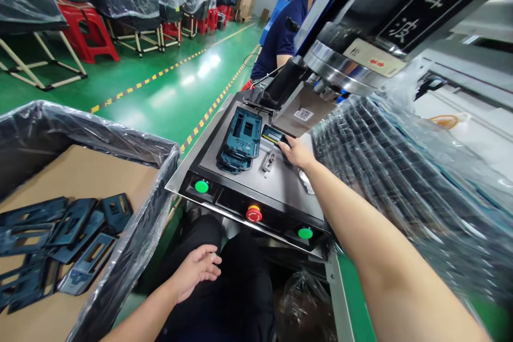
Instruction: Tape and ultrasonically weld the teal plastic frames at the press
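My right hand reaches over the machine's metal plate and its fingertips touch a small dark part beside the fixture. A dark teal plastic frame lies in that fixture on the plate, to the left of the hand. My left hand rests empty on my lap, fingers loosely apart, below the machine's front panel. Under the machine head stands a cardboard-coloured block with a QR label.
The front panel carries two green buttons and a red stop button. A plastic-lined carton at my left holds several teal frames. Plastic-wrapped stacked trays lie at right. A person in a blue shirt sits ahead.
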A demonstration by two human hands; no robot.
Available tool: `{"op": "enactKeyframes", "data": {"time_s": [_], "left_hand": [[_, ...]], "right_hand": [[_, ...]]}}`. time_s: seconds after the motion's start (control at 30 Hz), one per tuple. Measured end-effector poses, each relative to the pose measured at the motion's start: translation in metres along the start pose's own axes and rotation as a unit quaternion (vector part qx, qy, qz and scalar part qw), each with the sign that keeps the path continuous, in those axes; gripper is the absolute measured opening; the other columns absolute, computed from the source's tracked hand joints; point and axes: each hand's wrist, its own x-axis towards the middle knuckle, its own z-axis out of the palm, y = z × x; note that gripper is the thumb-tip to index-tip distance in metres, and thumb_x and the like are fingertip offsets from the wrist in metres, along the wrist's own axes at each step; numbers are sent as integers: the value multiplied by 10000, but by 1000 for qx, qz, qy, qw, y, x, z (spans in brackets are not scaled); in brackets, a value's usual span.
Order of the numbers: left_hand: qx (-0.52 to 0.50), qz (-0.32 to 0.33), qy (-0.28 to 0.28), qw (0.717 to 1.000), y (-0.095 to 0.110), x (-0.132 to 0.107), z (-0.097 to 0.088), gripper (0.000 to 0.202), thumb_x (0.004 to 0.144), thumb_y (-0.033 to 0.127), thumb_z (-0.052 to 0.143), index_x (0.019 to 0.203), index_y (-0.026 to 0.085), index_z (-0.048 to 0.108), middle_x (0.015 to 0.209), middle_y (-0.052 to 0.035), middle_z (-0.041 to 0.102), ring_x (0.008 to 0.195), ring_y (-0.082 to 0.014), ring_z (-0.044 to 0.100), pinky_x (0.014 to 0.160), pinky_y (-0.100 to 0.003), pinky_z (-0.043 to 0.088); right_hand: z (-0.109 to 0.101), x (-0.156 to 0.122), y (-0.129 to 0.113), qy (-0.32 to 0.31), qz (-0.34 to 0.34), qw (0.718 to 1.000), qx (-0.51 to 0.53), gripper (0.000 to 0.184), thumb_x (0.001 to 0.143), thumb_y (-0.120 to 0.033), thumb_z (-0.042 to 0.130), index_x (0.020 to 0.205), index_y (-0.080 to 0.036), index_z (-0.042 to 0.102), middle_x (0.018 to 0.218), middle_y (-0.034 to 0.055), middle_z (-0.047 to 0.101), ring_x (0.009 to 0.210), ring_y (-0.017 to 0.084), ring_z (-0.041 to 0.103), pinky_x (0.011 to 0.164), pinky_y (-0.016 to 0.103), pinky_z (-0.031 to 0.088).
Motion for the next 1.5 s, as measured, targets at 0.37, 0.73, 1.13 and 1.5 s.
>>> {"op": "enactKeyframes", "data": {"time_s": [0.37,0.73,1.13,1.5], "left_hand": [[29,32,20,999,-3,-3,4,593,666,526,783,1083,165,564,982,-88,640,757,-167,650,736,-334,494],[266,275,207,900,21,-9,5,446,762,466,674,1098,180,607,1232,-155,597,1147,-289,574,963,-425,468],[614,438,292,588,95,5,43,681,824,354,587,1428,99,399,1617,-184,47,1455,-397,192,1151,-535,278],[653,332,216,646,-8,12,9,487,841,272,528,1303,117,544,1514,-195,340,1446,-353,239,1177,-521,211]], "right_hand": [[-5,-24,-35,24,-21,999,29,319,923,-384,502,1057,-172,699,1244,132,619,1226,266,502,1046,436,384],[-15,-197,-63,103,-110,981,119,391,969,-406,421,713,-201,634,708,60,642,706,191,611,689,302,455],[22,-268,-25,134,-2,974,184,402,995,-379,347,661,-226,512,660,32,564,645,174,543,643,301,426],[27,-268,-29,125,13,961,246,504,943,-444,440,504,-205,369,482,-19,421,476,103,385,531,263,297]]}}
